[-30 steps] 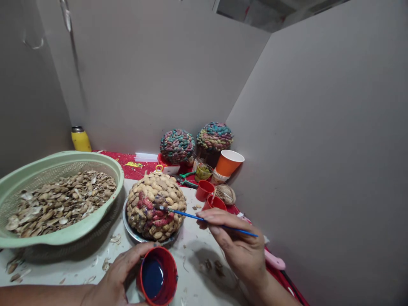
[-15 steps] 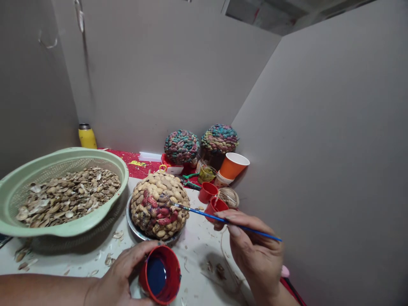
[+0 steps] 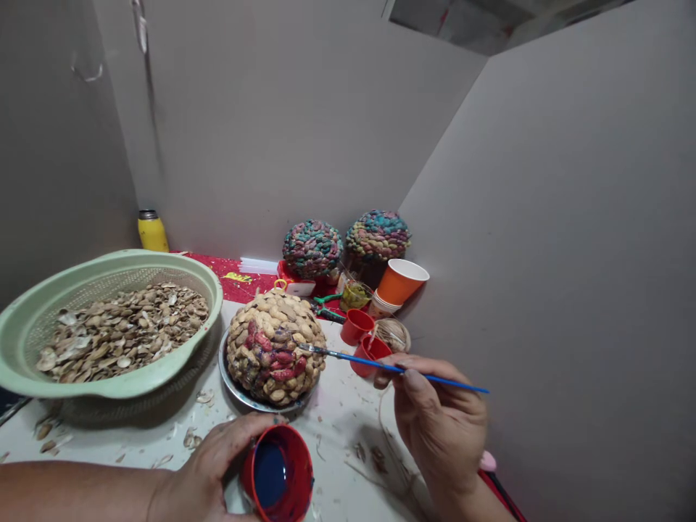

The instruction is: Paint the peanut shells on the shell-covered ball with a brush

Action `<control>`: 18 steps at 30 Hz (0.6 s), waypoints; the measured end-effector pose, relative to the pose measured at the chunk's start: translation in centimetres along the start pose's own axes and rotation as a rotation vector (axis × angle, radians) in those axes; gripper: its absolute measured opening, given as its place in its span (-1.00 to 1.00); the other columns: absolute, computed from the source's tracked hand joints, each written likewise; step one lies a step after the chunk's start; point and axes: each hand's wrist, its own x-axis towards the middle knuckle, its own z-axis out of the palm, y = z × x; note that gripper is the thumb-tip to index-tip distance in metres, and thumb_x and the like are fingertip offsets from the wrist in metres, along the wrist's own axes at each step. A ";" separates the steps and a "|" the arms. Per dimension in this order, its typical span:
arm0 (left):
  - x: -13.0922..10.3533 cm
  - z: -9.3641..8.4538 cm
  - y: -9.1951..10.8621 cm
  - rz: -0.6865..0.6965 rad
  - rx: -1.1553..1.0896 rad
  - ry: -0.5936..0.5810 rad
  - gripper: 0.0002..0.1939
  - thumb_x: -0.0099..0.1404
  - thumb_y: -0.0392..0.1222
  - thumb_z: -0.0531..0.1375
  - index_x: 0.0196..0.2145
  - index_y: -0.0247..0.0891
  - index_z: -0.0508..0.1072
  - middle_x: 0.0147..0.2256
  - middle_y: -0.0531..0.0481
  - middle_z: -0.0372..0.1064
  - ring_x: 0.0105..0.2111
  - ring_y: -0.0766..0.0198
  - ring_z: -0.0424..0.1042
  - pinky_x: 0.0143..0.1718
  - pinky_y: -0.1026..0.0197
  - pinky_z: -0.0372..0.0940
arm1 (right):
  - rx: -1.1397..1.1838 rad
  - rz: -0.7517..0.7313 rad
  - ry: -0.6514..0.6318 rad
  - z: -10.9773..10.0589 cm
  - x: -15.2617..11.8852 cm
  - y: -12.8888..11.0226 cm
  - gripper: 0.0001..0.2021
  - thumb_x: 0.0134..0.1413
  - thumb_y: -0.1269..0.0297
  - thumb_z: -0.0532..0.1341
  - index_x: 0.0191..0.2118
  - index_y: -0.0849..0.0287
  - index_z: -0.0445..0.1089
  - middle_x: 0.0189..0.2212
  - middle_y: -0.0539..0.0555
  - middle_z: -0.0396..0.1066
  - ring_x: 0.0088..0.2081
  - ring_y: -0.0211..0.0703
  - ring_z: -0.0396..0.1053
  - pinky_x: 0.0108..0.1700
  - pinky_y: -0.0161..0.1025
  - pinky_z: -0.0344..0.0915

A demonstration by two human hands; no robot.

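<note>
A ball covered in peanut shells (image 3: 277,326) rests in a shallow metal dish (image 3: 225,377); some shells on its front are red and a few look dark. My right hand (image 3: 438,420) pinches a blue paintbrush (image 3: 353,358), its tip at the front right of the ball. Wrapped round a red cup (image 3: 301,475) with dark blue liquid inside, my left hand (image 3: 212,464) is just in front of the dish.
At the left stands a green colander (image 3: 209,272) of shells. Two red cups (image 3: 357,326), a twine ball (image 3: 392,333) and orange paper cups (image 3: 401,283) are at the right. Behind are two multicoloured balls (image 3: 312,248), green-handled pliers (image 3: 329,308) and a yellow bottle (image 3: 153,233). Shell bits litter the white tabletop (image 3: 337,420).
The view has shifted slightly. The brush is held a little flatter, its tip still at the ball's front right. My left hand still holds the cup.
</note>
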 end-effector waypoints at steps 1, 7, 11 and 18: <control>0.0 0.0 0.0 0.010 0.001 0.005 -0.14 -0.09 -0.01 0.58 0.19 -0.01 0.50 -0.04 -0.10 0.69 -0.14 0.00 0.71 0.00 0.17 0.53 | 0.002 0.008 0.015 0.0 0.1 0.1 -0.96 0.15 0.24 0.44 -0.29 0.05 0.63 -0.38 0.04 0.64 -0.49 -0.19 0.55 -0.44 -0.26 0.56; 0.0 0.2 -0.1 0.064 -0.022 0.068 -0.09 -0.08 -0.04 0.60 0.23 0.07 0.43 -0.03 -0.05 0.69 -0.15 0.05 0.71 -0.04 0.23 0.54 | -0.011 0.021 0.012 -0.2 0.2 0.5 -0.95 0.20 0.25 0.40 -0.28 0.08 0.61 -0.38 0.06 0.63 -0.48 -0.19 0.55 -0.43 -0.26 0.56; 0.0 0.4 -0.3 -0.012 -0.063 0.014 -0.17 -0.05 -0.08 0.57 0.19 -0.04 0.47 -0.02 -0.13 0.68 -0.11 -0.02 0.70 0.00 0.16 0.54 | -0.042 0.010 -0.018 -0.5 0.0 0.7 -0.96 0.22 0.28 0.38 -0.26 0.08 0.60 -0.37 0.05 0.63 -0.47 -0.18 0.55 -0.41 -0.24 0.55; 0.2 0.3 -0.5 0.034 -0.095 0.052 -0.09 -0.07 -0.14 0.59 0.23 0.08 0.41 0.00 -0.06 0.68 -0.10 0.01 0.69 -0.04 0.22 0.54 | -0.087 -0.049 -0.129 -0.3 0.1 0.3 -0.94 0.24 0.36 0.36 -0.23 0.06 0.61 -0.34 0.03 0.63 -0.44 -0.20 0.58 -0.37 -0.29 0.57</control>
